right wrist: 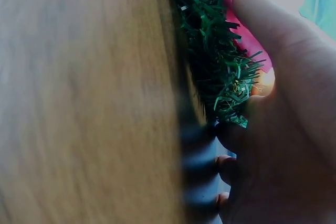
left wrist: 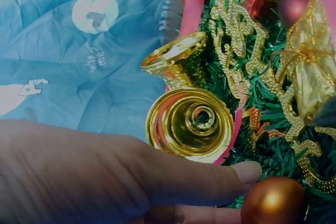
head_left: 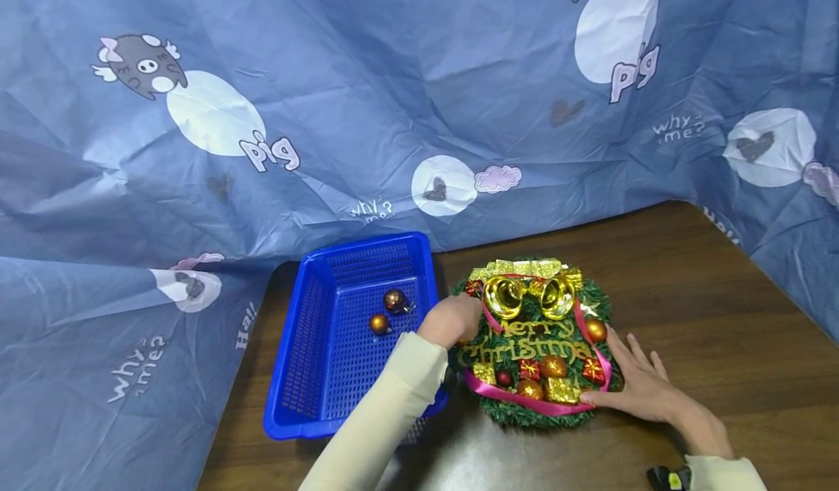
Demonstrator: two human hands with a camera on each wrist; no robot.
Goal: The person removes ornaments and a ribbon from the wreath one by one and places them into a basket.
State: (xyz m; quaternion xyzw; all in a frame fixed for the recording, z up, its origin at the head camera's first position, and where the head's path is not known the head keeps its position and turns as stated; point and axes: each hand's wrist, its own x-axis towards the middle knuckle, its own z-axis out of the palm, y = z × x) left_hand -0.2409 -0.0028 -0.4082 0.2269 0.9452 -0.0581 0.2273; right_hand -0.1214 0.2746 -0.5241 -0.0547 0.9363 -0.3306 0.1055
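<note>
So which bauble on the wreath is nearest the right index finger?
The shiny gold bauble on the wreath, below the star, beside the right hand. The baubles under the lettering and the one by the left hand sit farther away.

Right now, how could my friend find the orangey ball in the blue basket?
Left of the green wreath stands a blue basket. In it, the orange ball lies nearer the person than the dark brown ball. Its bright coppery orange sets it apart from that darker neighbour.

Green wreath (head_left: pixel 534 419), pink ribbon (head_left: pixel 507 398), pig-patterned blue cloth (head_left: pixel 354 112)
</note>
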